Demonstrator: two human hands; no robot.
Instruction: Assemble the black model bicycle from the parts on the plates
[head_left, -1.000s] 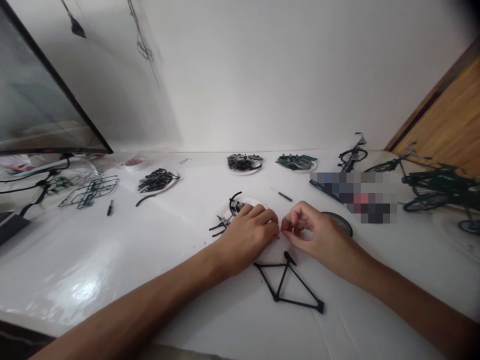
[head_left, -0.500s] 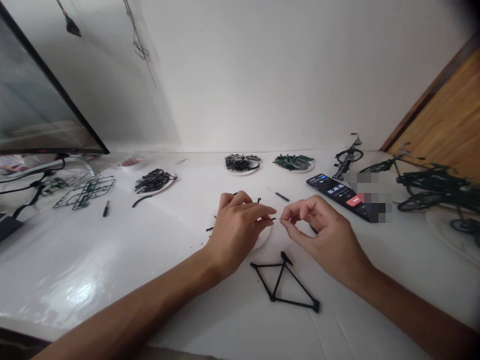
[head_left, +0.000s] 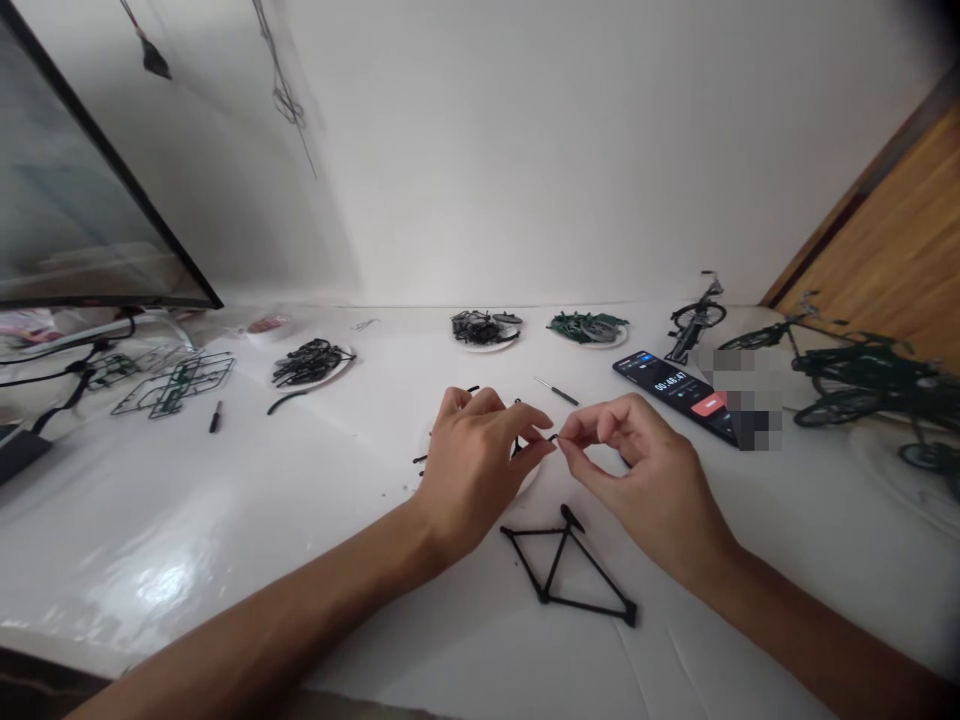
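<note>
Pinching a tiny black part (head_left: 555, 437) between the left hand (head_left: 472, 460) and right hand (head_left: 645, 480), both closed on it, a model bicycle frame (head_left: 556, 565) lying just below the hands.

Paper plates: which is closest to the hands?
The white paper plate partly under the left hand, with a few black parts on it. The other plates, heaped with black or green parts, sit further back toward the wall.

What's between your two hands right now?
The head view shows a tiny black part at the fingertips of the left hand and right hand; it's too small to identify.
</note>
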